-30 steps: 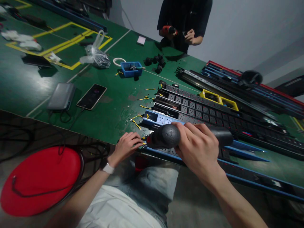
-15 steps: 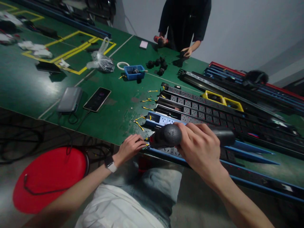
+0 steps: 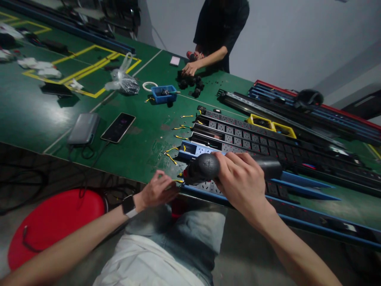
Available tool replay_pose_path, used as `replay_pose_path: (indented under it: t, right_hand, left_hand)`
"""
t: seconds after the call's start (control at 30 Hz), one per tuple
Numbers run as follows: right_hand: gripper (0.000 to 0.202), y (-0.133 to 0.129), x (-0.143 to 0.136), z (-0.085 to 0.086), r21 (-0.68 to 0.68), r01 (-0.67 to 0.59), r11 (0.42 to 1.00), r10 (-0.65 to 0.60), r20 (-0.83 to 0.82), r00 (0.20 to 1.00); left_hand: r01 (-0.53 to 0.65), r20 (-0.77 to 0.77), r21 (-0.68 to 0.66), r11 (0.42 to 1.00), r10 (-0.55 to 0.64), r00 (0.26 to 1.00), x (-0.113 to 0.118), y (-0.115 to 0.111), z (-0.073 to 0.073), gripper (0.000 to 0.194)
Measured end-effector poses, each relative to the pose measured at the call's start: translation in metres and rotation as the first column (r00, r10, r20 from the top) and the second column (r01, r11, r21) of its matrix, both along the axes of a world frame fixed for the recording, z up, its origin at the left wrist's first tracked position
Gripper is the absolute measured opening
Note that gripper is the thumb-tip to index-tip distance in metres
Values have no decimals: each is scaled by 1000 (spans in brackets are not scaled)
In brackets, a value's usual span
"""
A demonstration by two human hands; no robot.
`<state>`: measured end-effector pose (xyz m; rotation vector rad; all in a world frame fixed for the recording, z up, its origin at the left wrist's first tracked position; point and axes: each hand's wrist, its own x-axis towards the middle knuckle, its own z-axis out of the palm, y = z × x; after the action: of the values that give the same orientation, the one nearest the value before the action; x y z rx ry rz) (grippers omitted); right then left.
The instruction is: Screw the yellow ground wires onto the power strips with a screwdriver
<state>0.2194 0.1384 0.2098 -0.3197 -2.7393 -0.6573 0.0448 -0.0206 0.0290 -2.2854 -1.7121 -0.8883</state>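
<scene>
Wrapped round a black power driver (image 3: 205,167), my right hand (image 3: 244,178) holds it over the left end of a blue-edged socket strip (image 3: 206,190) at the table's near edge. The driver hides most of that end. A short yellow wire (image 3: 178,181) sticks out there. Just left of the wire is my left hand (image 3: 157,188), its fingers bent and partly spread, with nothing visible between them. Beyond the driver lies another blue strip (image 3: 189,147), then several black socket strips (image 3: 226,129), with yellow wires (image 3: 171,159) at their left ends.
A phone (image 3: 118,127) and a grey power bank (image 3: 83,129) lie left on the green table (image 3: 143,147). Farther back are a blue tray (image 3: 164,99), a plastic bag (image 3: 126,81) and yellow bins (image 3: 274,126). Across the table a person (image 3: 223,31) reaches to black parts (image 3: 190,82). A red stool (image 3: 59,226) stands lower left.
My left hand has drawn back slightly from the strip's end and its fingers have loosened. The person opposite has moved a hand left onto the black parts. The view has shifted a little.
</scene>
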Motion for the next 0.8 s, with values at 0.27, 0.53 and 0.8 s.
replay_pose_path:
  t: [0.27, 0.53, 0.8]
  right_hand:
    - [17, 1, -4, 0, 25, 13, 1000, -14, 26, 1000]
    - [19, 2, -5, -1, 44, 8, 999, -8, 5, 1000]
    - [16, 1, -5, -2, 77, 30, 997, -30, -3, 1000]
  left_hand:
    - [810, -161, -87, 580, -810, 563, 79, 8, 49, 23]
    - [826, -280, 109, 552, -781, 559, 86, 51, 66, 21]
    - [812, -332, 12, 584, -764, 554, 75, 67, 55, 20]
